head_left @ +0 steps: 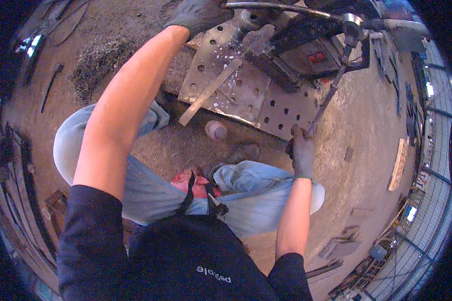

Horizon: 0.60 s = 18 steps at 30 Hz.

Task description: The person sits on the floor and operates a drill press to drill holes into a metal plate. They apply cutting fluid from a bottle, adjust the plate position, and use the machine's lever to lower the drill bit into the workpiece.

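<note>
My right hand (303, 153), in a dark grey glove, is closed round the lower end of a dark lever (331, 95). The lever slants up to a shiny round hub (352, 22) on a dark, drill-like machine (306, 57). The machine stands on a steel plate (284, 108) with rows of round holes. My left hand (198, 16), also gloved, is at the top edge beside the end of a curved metal rod (286, 7). Its fingers look curled, but what they hold is partly hidden. A flat strip (211, 92) lies across the plate among pale chips.
A pinkish can (216, 130) stands on the ground between the plate and my legs. Tangled metal shavings (103, 65) are heaped at the left. A hammer-like tool (51, 86) lies farther left. A wooden piece (399, 164) and scattered metal pieces (339, 247) lie on the floor at right.
</note>
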Tool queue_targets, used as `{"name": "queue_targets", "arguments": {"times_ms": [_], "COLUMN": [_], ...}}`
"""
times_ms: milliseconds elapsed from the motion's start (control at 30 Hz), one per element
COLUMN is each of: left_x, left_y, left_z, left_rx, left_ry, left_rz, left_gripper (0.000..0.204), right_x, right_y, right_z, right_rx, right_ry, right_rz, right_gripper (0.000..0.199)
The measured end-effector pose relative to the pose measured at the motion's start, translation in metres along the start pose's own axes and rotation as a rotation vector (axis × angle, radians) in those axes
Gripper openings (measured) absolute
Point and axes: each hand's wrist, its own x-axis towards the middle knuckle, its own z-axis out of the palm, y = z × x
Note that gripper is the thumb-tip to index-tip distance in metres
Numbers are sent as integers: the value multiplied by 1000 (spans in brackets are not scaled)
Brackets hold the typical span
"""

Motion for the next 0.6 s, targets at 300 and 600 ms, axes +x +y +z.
{"name": "queue_targets", "arguments": {"times_ms": [300,600], "left_x": [2,-3], "left_y": [4,-2], "left_z": [-17,-6], "left_rx": [74,70], "left_ry": [28,168], "left_rz": [-66,50], "left_gripper": [31,32], "right_x": [13,13], "right_y": [26,20], "right_z": [7,14], "right_rx": [-109,9], "right_ry": [-87,11], "right_rz": [-95,-75], "right_gripper": [32,29]}}
